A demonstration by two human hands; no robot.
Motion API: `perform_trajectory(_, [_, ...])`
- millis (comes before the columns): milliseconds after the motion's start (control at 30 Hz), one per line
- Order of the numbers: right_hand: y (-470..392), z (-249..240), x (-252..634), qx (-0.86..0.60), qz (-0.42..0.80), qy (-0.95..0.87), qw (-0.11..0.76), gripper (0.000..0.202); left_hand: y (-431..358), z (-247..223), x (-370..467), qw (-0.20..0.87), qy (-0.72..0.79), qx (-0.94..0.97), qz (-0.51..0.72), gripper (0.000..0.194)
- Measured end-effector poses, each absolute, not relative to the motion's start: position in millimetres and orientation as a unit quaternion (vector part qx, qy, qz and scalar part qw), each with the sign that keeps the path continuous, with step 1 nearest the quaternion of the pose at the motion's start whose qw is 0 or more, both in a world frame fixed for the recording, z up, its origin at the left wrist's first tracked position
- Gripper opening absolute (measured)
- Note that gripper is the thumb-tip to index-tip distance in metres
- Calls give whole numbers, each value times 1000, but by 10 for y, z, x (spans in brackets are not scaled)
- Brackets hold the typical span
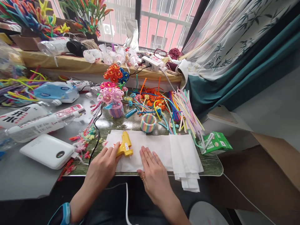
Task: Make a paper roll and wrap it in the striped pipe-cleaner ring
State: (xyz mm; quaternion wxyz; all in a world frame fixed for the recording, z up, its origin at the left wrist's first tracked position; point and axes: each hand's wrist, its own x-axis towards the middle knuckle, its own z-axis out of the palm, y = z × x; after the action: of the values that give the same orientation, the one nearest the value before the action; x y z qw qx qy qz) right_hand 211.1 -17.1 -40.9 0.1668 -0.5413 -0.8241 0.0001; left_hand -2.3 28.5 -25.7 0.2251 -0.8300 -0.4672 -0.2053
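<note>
One yellow glue gun sits near mid-frame, gripped in the left hand; the right hand lies flat, open, on white sheets at lower centre.

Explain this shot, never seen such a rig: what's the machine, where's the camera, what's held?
There is no machine: a person works bare-handed, and the one picture comes from a head-worn camera looking forward and down. The left hand holds a yellow plastic glue gun by its handle; the right hand lies flat on white, tissue-like sheets spread over a green, marbled table. Beyond them stand a round, open-topped, pastel-striped container and a purple-striped pot of fuzzy flowers. On the right lies a bundle of pastel, fuzzy stems; on the left, a white, rounded power bank.
</note>
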Motion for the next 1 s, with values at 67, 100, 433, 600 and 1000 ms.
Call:
perform_trajectory(67, [-188,-434,2116,-534,-15,-826,180,59,282,-251,-21,226,-467,-831,-202,38])
perform_trajectory(100, [-208,-443,2119,-530,-23,-827,188,60,281,-250,-20,226,-466,-831,-202,38])
perform_trajectory(433, [-446,-489,2135,-484,-13,-845,227,65,283,-278,-27,230,-475,-826,-199,40])
perform_trajectory(600, [-466,-344,2281,-501,39,-812,295,55,275,-275,-36,207,-485,-828,-192,39])
perform_trajectory(1000, [-447,-327,2238,-516,98,-711,468,29,277,-244,-19,214,-481,-828,-193,40])
